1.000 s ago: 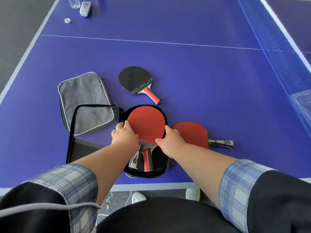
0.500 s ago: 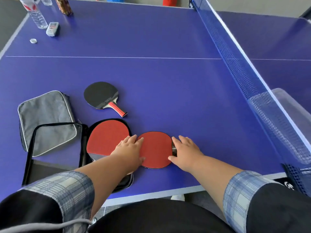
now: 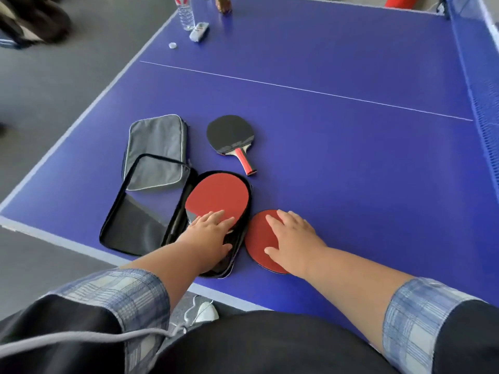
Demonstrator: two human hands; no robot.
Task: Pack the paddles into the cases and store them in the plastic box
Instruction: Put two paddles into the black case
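An open black case point(image 3: 135, 233) lies near the table's front edge, its lid flap folded out to the left. A red paddle point(image 3: 216, 195) lies in its right half, and my left hand point(image 3: 208, 233) rests flat on that paddle's lower part. Just right of the case a second red paddle point(image 3: 256, 238) lies on the table, with my right hand point(image 3: 291, 241) pressed flat on it, fingers spread. A black paddle point(image 3: 229, 136) with a red handle lies farther back. A shut grey case point(image 3: 156, 149) sits behind the black case's flap. The plastic box is out of view.
The blue table point(image 3: 351, 157) has the net point(image 3: 483, 90) along its right side. A water bottle point(image 3: 186, 12), a small white pack point(image 3: 199, 31) and a bottle cap point(image 3: 172, 45) stand at the far left corner. Grey floor lies left of the table.
My view swung left, so the plastic box past the net left the frame. My left hand shifted from the loose red paddle onto the paddle in the case; my right hand slid onto the loose paddle's face.
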